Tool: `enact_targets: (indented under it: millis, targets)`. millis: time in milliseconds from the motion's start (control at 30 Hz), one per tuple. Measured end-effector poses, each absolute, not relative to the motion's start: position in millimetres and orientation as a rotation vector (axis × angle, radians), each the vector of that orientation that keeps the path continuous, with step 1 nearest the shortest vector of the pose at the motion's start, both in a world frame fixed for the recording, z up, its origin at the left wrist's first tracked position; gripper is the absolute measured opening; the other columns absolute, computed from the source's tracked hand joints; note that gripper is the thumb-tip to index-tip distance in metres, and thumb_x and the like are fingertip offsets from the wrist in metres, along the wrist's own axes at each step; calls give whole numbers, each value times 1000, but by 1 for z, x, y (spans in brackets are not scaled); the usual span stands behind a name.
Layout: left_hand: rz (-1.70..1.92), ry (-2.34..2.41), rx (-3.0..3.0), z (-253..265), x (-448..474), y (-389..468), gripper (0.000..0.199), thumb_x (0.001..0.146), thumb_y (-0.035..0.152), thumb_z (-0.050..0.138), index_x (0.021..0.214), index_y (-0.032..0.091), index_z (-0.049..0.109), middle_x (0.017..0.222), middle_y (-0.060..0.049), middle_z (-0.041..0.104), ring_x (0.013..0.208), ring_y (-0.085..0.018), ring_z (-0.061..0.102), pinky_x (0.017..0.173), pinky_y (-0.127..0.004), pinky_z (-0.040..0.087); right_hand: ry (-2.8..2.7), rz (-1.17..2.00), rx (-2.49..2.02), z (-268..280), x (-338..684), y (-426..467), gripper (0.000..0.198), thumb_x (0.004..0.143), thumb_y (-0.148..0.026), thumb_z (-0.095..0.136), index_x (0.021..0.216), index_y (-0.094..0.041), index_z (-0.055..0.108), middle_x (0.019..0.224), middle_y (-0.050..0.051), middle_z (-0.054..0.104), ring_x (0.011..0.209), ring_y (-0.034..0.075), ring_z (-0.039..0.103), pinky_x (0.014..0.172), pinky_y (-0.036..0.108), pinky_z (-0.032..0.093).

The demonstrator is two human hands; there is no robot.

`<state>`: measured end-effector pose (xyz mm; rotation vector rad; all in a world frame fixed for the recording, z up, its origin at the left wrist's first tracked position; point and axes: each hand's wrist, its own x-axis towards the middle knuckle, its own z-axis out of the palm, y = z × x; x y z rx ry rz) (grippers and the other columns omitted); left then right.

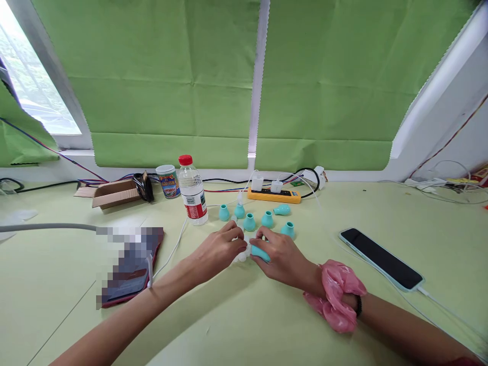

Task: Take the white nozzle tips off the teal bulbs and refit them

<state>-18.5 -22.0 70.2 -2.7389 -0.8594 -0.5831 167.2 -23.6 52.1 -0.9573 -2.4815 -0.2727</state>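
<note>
My right hand (280, 254) is closed around a small turquoise squeeze bulb (261, 253), which lies on its side under my fingers. Close beside it, my left hand (224, 249) has its fingertips pinched together; what they grip is hidden. Small translucent white pieces (242, 255) sit between and beneath the two hands. Just beyond stand several more turquoise bulbs with open necks, among them one bulb (249, 222) behind my fingers and another bulb (287, 229) to the right. One further bulb (282, 209) rests on its side. A clear tip rises from the bulb (239, 211) at the back.
A red-capped bottle (193, 195), a can (168, 182) and an open cardboard box (116, 194) stand at back left. Behind the bulbs lies a yellow power strip (273, 195) with cables. One phone (381, 258) is on the right, a partly blurred device (129, 284) on the left.
</note>
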Motion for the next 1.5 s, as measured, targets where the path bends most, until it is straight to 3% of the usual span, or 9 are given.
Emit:
enact_targets:
  millis: [133,300,500,600,833,1000,1100,1267,1500]
  targets:
    - [-291,-738,-2535,75,-11,-33,19,79,2,38,76,8,55,72,-10,52,73,-21,47,49,-28,42,-2474,-312,-963,52,166,-25,12,76,-17,49,85,-14,56,82,6,50,63,13,49,50,23,36]
    - [-300,-615,-2429,68,-7,-35,21,77,-1,35,71,7,53,66,-9,50,67,-21,47,48,-29,42,-2471,-241,-1035,54,165,-25,13,75,-17,50,84,-14,58,81,6,51,61,13,49,50,23,36]
    - [-935,-979,-2790,66,-11,-23,12,77,9,42,72,12,53,69,-6,54,70,-16,48,58,-27,48,-2456,79,-1079,63,170,-20,7,71,-20,55,69,-16,61,70,3,53,64,13,50,57,22,36]
    - [-1248,-1267,-2974,72,-11,-24,9,75,11,46,71,13,53,70,-3,55,65,-10,50,61,-23,50,-2453,167,-1097,71,171,-23,12,71,-19,54,59,-16,57,59,0,51,56,11,45,54,22,31]
    - [-1428,-1316,-3041,72,-5,-31,8,74,12,47,70,13,54,69,-2,53,64,-10,50,62,-23,51,-2488,451,-1059,89,173,-34,19,70,-17,51,52,-16,47,47,-6,40,45,6,30,45,19,23]
    - [-1318,-978,-2755,71,-4,-34,9,77,10,44,73,14,52,70,-4,54,70,-14,47,61,-27,45,-2575,477,-1103,88,177,-35,25,67,-20,55,45,-15,44,43,-6,33,42,6,26,42,19,22]
    - [-1305,-904,-2586,76,-9,-29,9,77,10,44,73,14,51,69,-5,54,70,-14,47,62,-27,44,-2604,432,-1147,81,179,-36,24,66,-23,57,46,-15,47,43,-5,37,42,7,31,41,20,22]
    - [-1093,-1172,-2556,62,-19,-7,13,77,13,45,69,14,55,65,-4,57,67,-16,50,58,-27,43,-2603,369,-1047,77,177,-38,11,68,-25,57,62,-16,57,54,-1,53,52,10,46,46,20,27]
    - [-961,-1437,-2676,26,-25,15,14,70,6,50,66,12,61,60,-4,60,59,-14,54,53,-23,44,-2667,181,-1092,72,174,-35,10,66,-21,57,60,-16,50,57,0,54,53,12,48,47,21,25]
